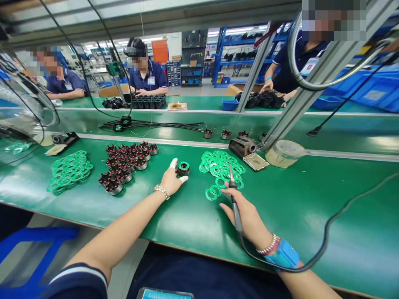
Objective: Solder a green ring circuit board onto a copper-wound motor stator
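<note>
My left hand point(171, 179), with white covers on thumb and finger, grips a small motor point(183, 171) from its left side. A green ring-shaped circuit board point(184, 166) lies on top of that motor. In my right hand point(246, 211) is a soldering iron point(236, 209), its tip pointing away over the boards and its cord trailing across my wrist. The fingertips of this hand are beside a few loose green ring boards point(213, 192); whether they touch one I cannot tell. Behind these lies a pile of green ring boards point(220, 162).
Rows of motors point(124, 162) and a stack of green boards point(70, 171) stand on the left. A soldering iron stand point(243, 145), a sponge tray point(256, 162) and a tape roll point(285, 153) are at the right rear. A slanted metal post point(299, 87) rises there. Co-workers sit opposite.
</note>
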A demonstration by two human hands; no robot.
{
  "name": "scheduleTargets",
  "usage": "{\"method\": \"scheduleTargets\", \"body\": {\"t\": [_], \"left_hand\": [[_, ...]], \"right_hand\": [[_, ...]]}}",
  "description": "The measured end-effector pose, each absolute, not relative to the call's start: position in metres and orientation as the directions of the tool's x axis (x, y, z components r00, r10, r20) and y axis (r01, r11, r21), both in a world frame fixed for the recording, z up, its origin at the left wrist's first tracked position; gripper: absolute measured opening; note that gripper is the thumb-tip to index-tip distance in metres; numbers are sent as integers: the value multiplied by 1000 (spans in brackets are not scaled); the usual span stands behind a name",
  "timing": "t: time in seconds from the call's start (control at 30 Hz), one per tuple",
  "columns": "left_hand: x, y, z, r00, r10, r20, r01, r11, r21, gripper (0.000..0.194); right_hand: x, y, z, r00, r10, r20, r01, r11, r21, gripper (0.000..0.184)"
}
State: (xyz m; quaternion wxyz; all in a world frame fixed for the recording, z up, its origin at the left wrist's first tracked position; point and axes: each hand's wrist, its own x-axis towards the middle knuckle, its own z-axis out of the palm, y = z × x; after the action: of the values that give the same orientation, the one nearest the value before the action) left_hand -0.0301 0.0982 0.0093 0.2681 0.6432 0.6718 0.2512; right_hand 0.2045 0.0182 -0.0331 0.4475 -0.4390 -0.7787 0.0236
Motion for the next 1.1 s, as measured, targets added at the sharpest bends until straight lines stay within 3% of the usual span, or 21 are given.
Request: {"method": "scheduleTargets", "body": {"t": [0.03,0.1,0.2,0.37,0.53,0.7,0.87,1.0,1.07,1.1], "left_hand": [[-35,105,8,-24,999,27,779,2,627,87],[-44,110,4,24,987,161,920,-85,382,78],[-61,111,4,79,969,235,980,-118,158,68],[-92,135,19,41,956,290,998,-24,-60,63],[-114,179,35,-13,959,284,981,66,-180,54],[-111,191,47,-11,976,216,967,65,-248,35],[-104,137,49,231,970,78,937,-200,-288,32],[-113,70,39,628,755,187,778,-618,-115,31],[-114,39,31,612,776,155,775,-627,80,40],[-111,27,27,547,832,96,811,-554,187,51]], "right_hand": [[203,24,-35,-267,690,673,657,641,-396,36],[199,34,-40,-378,661,649,625,699,-347,34],[191,45,-49,-455,640,619,596,736,-322,28],[186,50,-53,-431,621,654,582,746,-325,25],[188,41,-49,-456,535,711,579,785,-219,24],[191,31,-46,-521,515,681,566,805,-176,27],[196,18,-42,-486,569,663,566,783,-257,24],[196,-1,-42,-416,660,626,512,739,-438,28],[195,-10,-42,-375,682,628,508,718,-476,33],[195,-13,-42,-360,692,626,510,708,-488,34]]}}
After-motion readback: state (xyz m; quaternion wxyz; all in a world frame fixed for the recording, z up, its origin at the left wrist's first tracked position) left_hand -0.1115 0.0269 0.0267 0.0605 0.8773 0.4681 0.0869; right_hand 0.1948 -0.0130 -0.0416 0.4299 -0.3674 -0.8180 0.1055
